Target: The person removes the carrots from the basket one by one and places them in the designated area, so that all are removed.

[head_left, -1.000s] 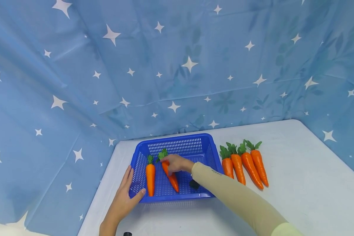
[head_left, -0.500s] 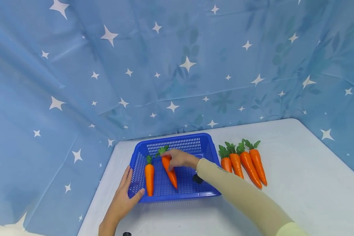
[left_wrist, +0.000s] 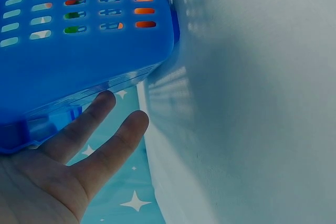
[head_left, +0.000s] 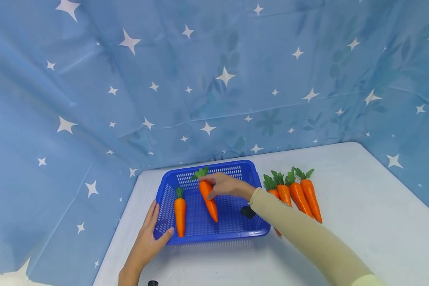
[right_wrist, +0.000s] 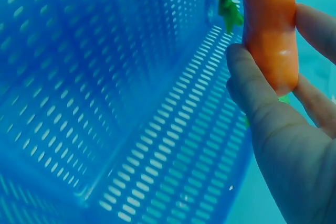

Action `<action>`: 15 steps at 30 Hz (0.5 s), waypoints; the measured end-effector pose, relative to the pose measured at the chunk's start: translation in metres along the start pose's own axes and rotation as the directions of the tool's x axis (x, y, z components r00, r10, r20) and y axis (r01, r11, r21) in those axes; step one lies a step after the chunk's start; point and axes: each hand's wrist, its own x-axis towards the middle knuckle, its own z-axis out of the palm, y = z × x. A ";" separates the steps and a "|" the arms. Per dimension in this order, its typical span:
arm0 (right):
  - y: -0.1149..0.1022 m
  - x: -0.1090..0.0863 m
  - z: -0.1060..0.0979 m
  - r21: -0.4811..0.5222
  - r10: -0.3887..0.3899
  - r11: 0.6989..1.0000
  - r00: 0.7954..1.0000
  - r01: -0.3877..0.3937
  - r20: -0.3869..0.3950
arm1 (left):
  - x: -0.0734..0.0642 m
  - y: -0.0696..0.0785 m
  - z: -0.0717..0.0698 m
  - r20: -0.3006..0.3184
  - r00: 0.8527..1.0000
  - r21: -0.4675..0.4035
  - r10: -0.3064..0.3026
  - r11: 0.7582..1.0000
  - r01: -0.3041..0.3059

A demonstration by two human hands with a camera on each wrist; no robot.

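My right hand (head_left: 229, 186) pinches an orange carrot (head_left: 211, 204) near its leafy green top, with the tip slanting down over the inside of the blue plastic basket (head_left: 221, 237). From the right wrist, the carrot (right_wrist: 272, 35) shows between thumb and fingers, in front of the slotted basket wall. A second carrot (head_left: 180, 216) lies along the left part of the basket, leaves at the back. My left hand (head_left: 145, 242) is spread at the basket's front left corner, thumb by the front rim. In the left wrist view, its fingers reach out straight beside the basket (left_wrist: 89, 66).
Several more carrots (head_left: 307, 198) lie side by side on the white table (head_left: 361, 198), right of the basket, partly behind my right sleeve (head_left: 296, 230). A blue star-patterned cloth (head_left: 214, 87) hangs behind the table. A small black object (head_left: 152, 283) shows at the bottom edge.
My right hand has risen a little toward the back and right, lifting the carrot with it. The left hand has kept its place at the basket corner.
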 end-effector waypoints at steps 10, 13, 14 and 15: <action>-0.003 -0.025 -0.026 0.062 -0.029 0.998 0.999 0.031 -0.028 | 0.001 0.001 0.000 0.001 1.000 0.001 0.003 1.000 -0.003; -0.004 -0.032 -0.034 0.065 -0.035 0.997 0.999 0.038 -0.039 | 0.001 0.001 0.001 0.004 1.000 0.000 0.003 1.000 -0.003; -0.004 -0.034 -0.037 0.070 -0.041 0.997 0.998 0.044 -0.040 | 0.000 0.001 0.001 0.005 1.000 0.001 0.005 1.000 -0.005; -0.004 -0.036 -0.040 0.068 -0.044 0.997 0.998 0.047 -0.044 | 0.000 0.000 0.001 0.003 1.000 0.004 0.009 1.000 -0.009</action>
